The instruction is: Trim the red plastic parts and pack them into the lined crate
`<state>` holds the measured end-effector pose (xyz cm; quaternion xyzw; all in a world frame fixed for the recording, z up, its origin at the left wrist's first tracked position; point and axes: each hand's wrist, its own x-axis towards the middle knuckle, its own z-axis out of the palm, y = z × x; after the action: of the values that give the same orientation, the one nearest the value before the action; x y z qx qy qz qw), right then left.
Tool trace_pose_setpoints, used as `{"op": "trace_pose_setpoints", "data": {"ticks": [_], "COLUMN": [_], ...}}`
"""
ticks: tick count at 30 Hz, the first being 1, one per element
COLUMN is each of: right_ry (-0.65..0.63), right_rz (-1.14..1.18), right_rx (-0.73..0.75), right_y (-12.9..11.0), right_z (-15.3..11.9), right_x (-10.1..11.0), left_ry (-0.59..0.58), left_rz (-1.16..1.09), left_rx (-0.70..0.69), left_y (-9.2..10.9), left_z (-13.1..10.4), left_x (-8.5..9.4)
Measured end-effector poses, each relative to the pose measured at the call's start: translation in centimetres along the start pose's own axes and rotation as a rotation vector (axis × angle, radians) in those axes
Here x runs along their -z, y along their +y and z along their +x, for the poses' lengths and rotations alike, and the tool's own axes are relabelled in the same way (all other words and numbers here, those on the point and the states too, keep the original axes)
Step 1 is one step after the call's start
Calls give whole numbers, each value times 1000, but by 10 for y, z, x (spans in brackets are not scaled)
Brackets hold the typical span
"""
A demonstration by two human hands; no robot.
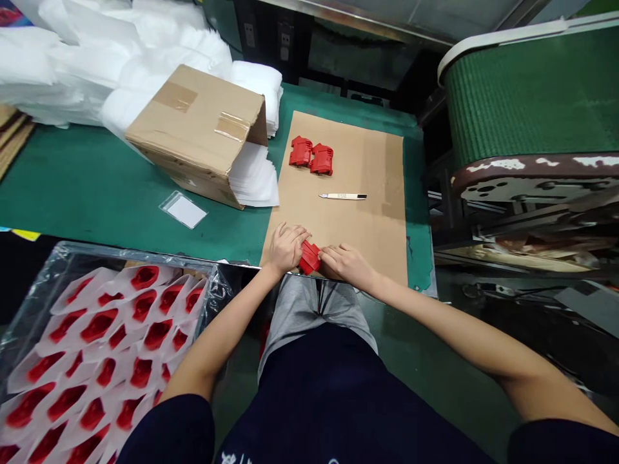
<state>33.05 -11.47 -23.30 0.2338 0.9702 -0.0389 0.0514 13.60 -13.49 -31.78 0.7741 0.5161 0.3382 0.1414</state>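
Observation:
Between my two hands is a red molded plastic part (309, 257), low on the brown cardboard sheet (367, 225) by the table's front edge. My left hand (287, 247) grips its left side, fingers bent over it. On the other side, the fingers of my right hand (345, 263) are closed on its right edge. Farther up the sheet, two similar red parts, a left one (300, 151) and a right one (322, 159), lie side by side. A pair of tweezers (343, 196), pale with a dark end, rests below them.
A cardboard box (193, 122) on its side holds white foam sleeves (254, 177). A clear card holder (183, 209) lies on the green table (87, 180). At lower left, a plastic-lined crate (213, 283) contains many sleeved red parts. A green conveyor (532, 96) stands at right.

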Motion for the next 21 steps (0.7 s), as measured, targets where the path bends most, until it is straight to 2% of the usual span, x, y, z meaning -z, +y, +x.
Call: {"op": "trace_pose_setpoints", "data": {"ticks": [4,6,8,9,11,13,14,15,17,19,21], "right_ry": [-110,-111,-73,-46,20,93,128,161,222,283,344], "right_rz": [194,244,245,247,251,260,270,283,324,380,443], "right_rx": [-153,-226,-283,-322,-426,-554,-619,-678,-766,-807,-816], "right_y": [4,5,4,2,-5,-17,-24,-32,-50,-67,-79], "right_z": [24,33,35,32,25,19,17,17,19,22,24], "right_x": [0,1,3,3,-1,-12,-18,-26,-40,-51,-59], "left_ry": [-11,-22,-1,50,230,408,436,428,338,212,75], "left_rz": [-37,-71,-102,-121,-188,-310,-368,-412,-412,-325,-210], "left_rx": [-6,-8,65,147,388,658,765,840,859,773,617], "left_y": [-3,-4,0,4,19,36,45,51,58,54,43], "left_z": [2,3,2,0,-10,-24,-31,-37,-45,-42,-31], "left_x": [0,4,10,12,10,-2,-10,-18,-29,-26,-9]}}
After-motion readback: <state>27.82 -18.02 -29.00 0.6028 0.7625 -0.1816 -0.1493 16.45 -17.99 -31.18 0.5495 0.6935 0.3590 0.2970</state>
